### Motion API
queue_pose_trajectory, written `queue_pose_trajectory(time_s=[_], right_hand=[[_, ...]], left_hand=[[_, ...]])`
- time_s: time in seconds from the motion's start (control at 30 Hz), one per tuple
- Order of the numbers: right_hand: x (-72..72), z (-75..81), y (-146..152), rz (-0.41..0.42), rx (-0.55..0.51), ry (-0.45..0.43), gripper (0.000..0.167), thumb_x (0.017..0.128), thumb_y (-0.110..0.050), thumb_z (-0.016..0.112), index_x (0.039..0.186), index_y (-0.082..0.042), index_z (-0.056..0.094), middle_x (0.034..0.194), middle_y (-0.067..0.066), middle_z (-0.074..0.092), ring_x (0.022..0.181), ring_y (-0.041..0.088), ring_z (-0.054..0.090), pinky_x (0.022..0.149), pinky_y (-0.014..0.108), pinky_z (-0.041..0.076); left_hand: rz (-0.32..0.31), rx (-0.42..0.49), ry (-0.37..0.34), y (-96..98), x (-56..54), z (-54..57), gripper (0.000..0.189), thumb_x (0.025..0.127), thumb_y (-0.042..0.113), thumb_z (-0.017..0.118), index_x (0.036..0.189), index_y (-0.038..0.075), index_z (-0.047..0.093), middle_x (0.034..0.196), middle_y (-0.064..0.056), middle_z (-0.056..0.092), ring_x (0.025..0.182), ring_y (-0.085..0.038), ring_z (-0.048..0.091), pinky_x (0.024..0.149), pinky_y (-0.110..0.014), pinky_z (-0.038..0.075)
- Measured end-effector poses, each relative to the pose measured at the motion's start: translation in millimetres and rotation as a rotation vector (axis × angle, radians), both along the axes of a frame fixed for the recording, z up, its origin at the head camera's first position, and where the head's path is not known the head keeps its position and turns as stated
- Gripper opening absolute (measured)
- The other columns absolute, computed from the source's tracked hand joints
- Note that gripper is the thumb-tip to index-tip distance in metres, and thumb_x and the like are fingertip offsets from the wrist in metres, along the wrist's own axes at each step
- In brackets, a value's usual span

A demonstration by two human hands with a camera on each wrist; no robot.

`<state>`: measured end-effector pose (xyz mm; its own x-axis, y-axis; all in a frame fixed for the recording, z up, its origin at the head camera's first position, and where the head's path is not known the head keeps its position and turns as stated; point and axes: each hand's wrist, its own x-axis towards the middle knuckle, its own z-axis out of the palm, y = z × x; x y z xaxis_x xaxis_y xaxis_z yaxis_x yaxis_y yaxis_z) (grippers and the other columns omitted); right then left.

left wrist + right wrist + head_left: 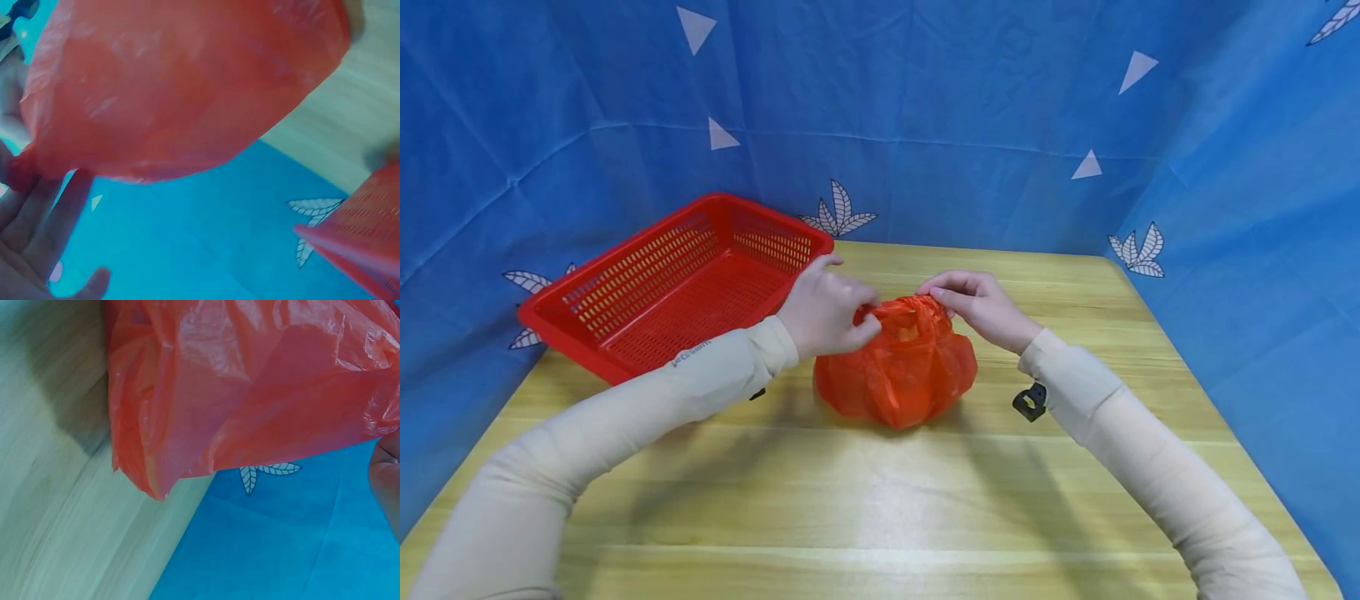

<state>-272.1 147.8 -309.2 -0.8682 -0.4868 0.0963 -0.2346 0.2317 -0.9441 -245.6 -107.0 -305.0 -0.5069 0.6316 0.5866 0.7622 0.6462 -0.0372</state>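
A thin red-orange plastic bag stands puffed out on the table in the head view, its top edge gathered. My left hand pinches the bag's upper left edge between thumb and fingers. On the opposite side, my right hand pinches the upper right edge. In the left wrist view the bag fills the upper part, and the left hand holds a bunched corner of it. The right wrist view has the bag's crinkled side with part of the right hand at its edge. The bag's inside is hidden.
A red plastic basket with slotted walls sits at the left, close behind my left forearm. The wooden table ends at a blue patterned cloth at the back and sides. A black strap piece hangs under my right wrist.
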Motion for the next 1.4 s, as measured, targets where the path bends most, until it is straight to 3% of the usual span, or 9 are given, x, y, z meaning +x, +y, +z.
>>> queue_pose_trajectory(time_s=[0.17,0.27,0.47,0.6,0.73,0.9,1.07,1.2,1.4], right_hand=[[-2.3,-2.0,4,-0.001,-0.023,-0.003,0.033,0.107,-0.001,0.044,0.124,0.024,0.057,0.093,-0.012,0.070,0.081,0.010,0.056,0.074,0.020,0.048],[-3.5,-3.4,8,-0.035,0.100,0.051,0.028,0.106,-0.003,0.052,0.123,0.015,0.064,0.095,-0.006,0.071,0.083,0.017,0.059,0.075,0.019,0.049],[-4.2,-10.0,14,-0.057,0.264,0.169,0.020,0.099,-0.003,0.067,0.115,0.008,0.071,0.105,0.019,0.072,0.081,0.013,0.064,0.077,0.017,0.054],[-5.8,-14.2,20,-0.085,0.343,0.247,0.013,0.098,-0.006,0.070,0.107,0.003,0.074,0.100,0.020,0.073,0.080,0.013,0.064,0.075,0.017,0.053],[-8.7,-18.7,26,-0.087,0.438,0.314,0.009,0.098,-0.006,0.071,0.102,0.001,0.075,0.099,0.017,0.074,0.086,0.024,0.067,0.081,0.022,0.054],[-14.7,-27.0,34,-0.063,0.540,0.383,0.008,0.097,-0.006,0.071,0.097,0.002,0.074,0.096,0.016,0.074,0.084,0.027,0.066,0.081,0.034,0.055],[-20.1,-41.3,43,-0.047,0.599,0.418,0.007,0.097,-0.006,0.071,0.094,-0.001,0.074,0.092,0.016,0.073,0.077,0.020,0.060,0.075,0.033,0.051],[-21.0,-54.8,53,-0.047,0.615,0.442,0.005,0.096,-0.004,0.071,0.092,-0.003,0.074,0.087,0.014,0.072,0.074,0.017,0.057,0.071,0.032,0.050],[-21.6,-68.0,63,-0.050,0.613,0.450,0.004,0.095,-0.003,0.073,0.090,-0.003,0.074,0.084,0.012,0.072,0.072,0.014,0.056,0.068,0.029,0.049]], left_hand=[[0.038,-0.020,-0.068,-1.8,3.2,10.9,0.009,0.085,0.009,0.068,0.083,0.006,0.077,0.064,-0.005,0.069,0.058,-0.021,0.065,0.100,-0.057,0.053],[0.092,-0.006,-0.131,-5.9,4.6,12.3,0.006,0.084,0.006,0.067,0.079,0.005,0.072,0.063,-0.004,0.065,0.057,-0.021,0.062,0.088,-0.049,0.056],[0.188,-0.009,-0.258,-18.9,4.4,13.6,0.005,0.082,0.007,0.068,0.083,0.006,0.063,0.062,-0.004,0.060,0.053,-0.021,0.053,0.057,-0.033,0.043],[0.211,-0.017,-0.287,-28.2,4.2,10.4,0.015,0.080,0.007,0.069,0.084,0.011,0.055,0.059,-0.002,0.055,0.049,-0.019,0.047,0.049,-0.029,0.037],[0.277,-0.088,-0.300,-36.5,5.7,2.8,0.019,0.078,0.009,0.069,0.079,0.015,0.051,0.056,0.000,0.051,0.048,-0.018,0.047,0.047,-0.027,0.031],[0.374,-0.230,-0.383,-41.7,7.2,-3.1,0.021,0.080,0.013,0.074,0.077,0.016,0.053,0.057,0.000,0.052,0.052,-0.020,0.052,0.046,-0.031,0.039],[0.392,-0.323,-0.479,-47.0,9.1,-5.2,0.023,0.080,0.012,0.076,0.074,0.017,0.054,0.060,-0.001,0.056,0.057,-0.022,0.056,0.049,-0.038,0.046],[0.402,-0.342,-0.549,-53.7,11.2,-10.4,0.025,0.081,0.011,0.075,0.073,0.018,0.053,0.061,0.001,0.055,0.059,-0.020,0.055,0.050,-0.036,0.044],[0.397,-0.340,-0.590,-58.9,15.5,-18.5,0.024,0.082,0.009,0.072,0.070,0.018,0.053,0.059,0.001,0.054,0.059,-0.019,0.053,0.050,-0.034,0.041]])
